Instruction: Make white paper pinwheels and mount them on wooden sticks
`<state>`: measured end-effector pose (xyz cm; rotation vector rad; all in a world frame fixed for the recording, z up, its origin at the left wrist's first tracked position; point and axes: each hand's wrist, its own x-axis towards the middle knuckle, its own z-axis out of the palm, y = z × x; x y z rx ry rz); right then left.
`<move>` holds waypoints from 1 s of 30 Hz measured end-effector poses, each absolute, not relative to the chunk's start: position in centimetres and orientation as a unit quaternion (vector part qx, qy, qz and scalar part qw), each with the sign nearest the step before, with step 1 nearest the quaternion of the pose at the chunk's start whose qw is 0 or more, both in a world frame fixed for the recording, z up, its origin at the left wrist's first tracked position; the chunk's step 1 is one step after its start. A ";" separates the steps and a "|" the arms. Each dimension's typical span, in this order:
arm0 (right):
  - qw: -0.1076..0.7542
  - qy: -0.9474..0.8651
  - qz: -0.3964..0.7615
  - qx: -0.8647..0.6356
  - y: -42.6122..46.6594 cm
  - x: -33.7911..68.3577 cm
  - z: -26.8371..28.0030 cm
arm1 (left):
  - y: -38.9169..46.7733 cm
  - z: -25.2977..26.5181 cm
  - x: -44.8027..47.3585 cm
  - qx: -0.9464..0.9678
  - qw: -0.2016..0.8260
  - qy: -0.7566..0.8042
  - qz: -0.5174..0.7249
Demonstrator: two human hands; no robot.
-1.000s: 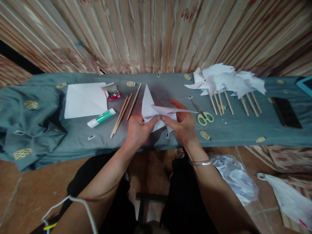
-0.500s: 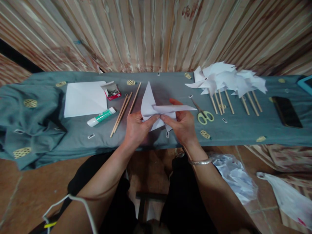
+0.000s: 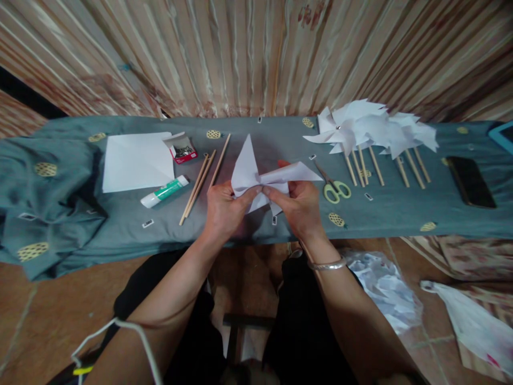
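Observation:
A white paper pinwheel (image 3: 245,163) is between my hands over the front middle of the table, its points bent in toward the centre. My left hand (image 3: 226,208) grips its left side, the thumb pressing near the middle. From the other side my right hand (image 3: 302,206) pinches it, thumb close to the left thumb and fingers hidden behind the paper. One pointed blade sticks up at the left and another reaches out to the right. Wooden sticks (image 3: 199,184) lie just left of my left hand. Green-handled scissors (image 3: 336,191) rest right of my right hand.
White paper sheets (image 3: 138,163), a red box of small metal pins (image 3: 183,149) and a glue stick (image 3: 165,191) lie on the left. Several finished pinwheels on sticks (image 3: 368,128) and a black phone (image 3: 471,182) are on the right. A plastic bag of paper scraps (image 3: 385,289) sits on the floor.
The right-hand blade of the paper has lifted and opened wider, showing more of its face. Both thumbs stay pressed at the centre. The view has shifted slightly.

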<state>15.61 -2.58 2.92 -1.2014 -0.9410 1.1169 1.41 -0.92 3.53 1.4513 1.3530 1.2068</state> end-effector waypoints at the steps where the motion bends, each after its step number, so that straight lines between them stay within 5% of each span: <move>1: 0.584 -0.406 0.477 -0.517 -2.6 15.6 2.9 | -0.9 3.5 1.4 0.575 0.397 0.532 0.478; 30: 0.577 -0.408 0.470 -0.530 -2.6 15.5 2.3 | -1.0 3.6 1.3 0.616 0.356 0.549 0.438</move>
